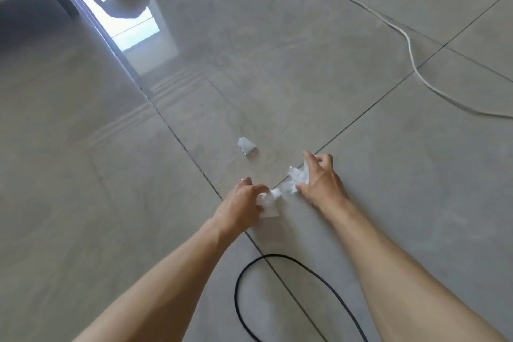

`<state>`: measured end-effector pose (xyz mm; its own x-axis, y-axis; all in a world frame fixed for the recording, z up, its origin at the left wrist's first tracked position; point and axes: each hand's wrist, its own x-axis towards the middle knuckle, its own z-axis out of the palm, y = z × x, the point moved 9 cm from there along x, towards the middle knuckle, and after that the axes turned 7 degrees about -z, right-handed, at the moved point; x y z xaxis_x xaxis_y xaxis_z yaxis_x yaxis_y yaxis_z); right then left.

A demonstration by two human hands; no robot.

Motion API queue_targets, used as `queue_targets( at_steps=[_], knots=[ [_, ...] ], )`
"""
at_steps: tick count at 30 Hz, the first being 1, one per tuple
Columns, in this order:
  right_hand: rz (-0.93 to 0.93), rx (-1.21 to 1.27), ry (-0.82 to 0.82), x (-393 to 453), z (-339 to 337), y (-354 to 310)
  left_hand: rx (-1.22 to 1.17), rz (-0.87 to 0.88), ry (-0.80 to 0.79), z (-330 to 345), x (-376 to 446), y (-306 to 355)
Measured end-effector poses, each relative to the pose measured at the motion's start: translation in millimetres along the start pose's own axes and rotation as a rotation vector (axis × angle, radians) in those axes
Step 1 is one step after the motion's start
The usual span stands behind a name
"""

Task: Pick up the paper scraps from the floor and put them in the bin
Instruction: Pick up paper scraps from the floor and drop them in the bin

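Both my hands, left [241, 203] and right [319, 178], are clamped on crumpled paper scraps [297, 176] near the black cable [277, 257], gathering them for binning.

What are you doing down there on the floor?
A person is gathering white crumpled paper scraps off the grey tiled floor. The left hand grips one scrap, the right hand grips another. One more crumpled scrap lies untouched farther ahead. No bin is in view.
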<state>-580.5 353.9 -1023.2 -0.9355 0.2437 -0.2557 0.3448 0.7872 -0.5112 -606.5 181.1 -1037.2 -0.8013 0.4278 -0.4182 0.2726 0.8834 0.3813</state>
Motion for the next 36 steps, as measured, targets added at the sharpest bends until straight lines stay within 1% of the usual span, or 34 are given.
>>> queue_targets(
  at_steps=[2,6,11,12,15,17,22,25,28,32,34,36],
  knots=[
    [-0.001,-0.012,-0.008,5.0,6.8,6.6,-0.033,-0.028,0.045,-0.9,2.6,-8.4],
    [-0.05,0.039,0.053,10.7,10.8,3.7,-0.102,-0.005,0.134,-18.5,10.5,-9.1],
    [-0.076,0.177,0.151,24.6,-0.5,1.0,-0.24,-0.184,0.348,-64.5,39.8,-13.8],
    [-0.093,0.189,0.159,27.4,-3.0,-2.8,-0.257,-0.199,0.352,-68.8,45.7,-14.0],
    [-0.127,0.209,0.168,37.6,-9.9,-13.8,-0.207,-0.262,0.22,-63.8,66.2,-16.9],
    [-0.143,0.225,0.166,43.2,-13.1,-20.5,-0.205,-0.314,0.181,-62.8,75.0,-20.1],
    [-0.149,0.239,0.17,46.4,-17.8,-29.2,-0.253,-0.381,0.281,-72.2,78.7,-22.1],
    [-0.145,0.248,0.17,45.2,-17.7,-29.0,-0.235,-0.395,0.295,-69.2,78.4,-24.5],
    [-0.122,0.262,0.179,43.3,-18.5,-26.1,-0.155,-0.374,0.306,-65.9,78.0,-24.7],
    [-0.066,0.276,0.162,37.8,-16.0,-22.6,-0.066,-0.254,0.284,-56.0,71.2,-23.4],
    [-0.05,0.302,0.135,31.4,-15.0,-25.8,-0.087,-0.225,0.254,-52.8,62.2,-26.7],
    [-0.034,0.364,0.099,22.2,-12.9,-33.3,-0.16,-0.252,0.272,-55.9,46.0,-37.6]
  ],
)
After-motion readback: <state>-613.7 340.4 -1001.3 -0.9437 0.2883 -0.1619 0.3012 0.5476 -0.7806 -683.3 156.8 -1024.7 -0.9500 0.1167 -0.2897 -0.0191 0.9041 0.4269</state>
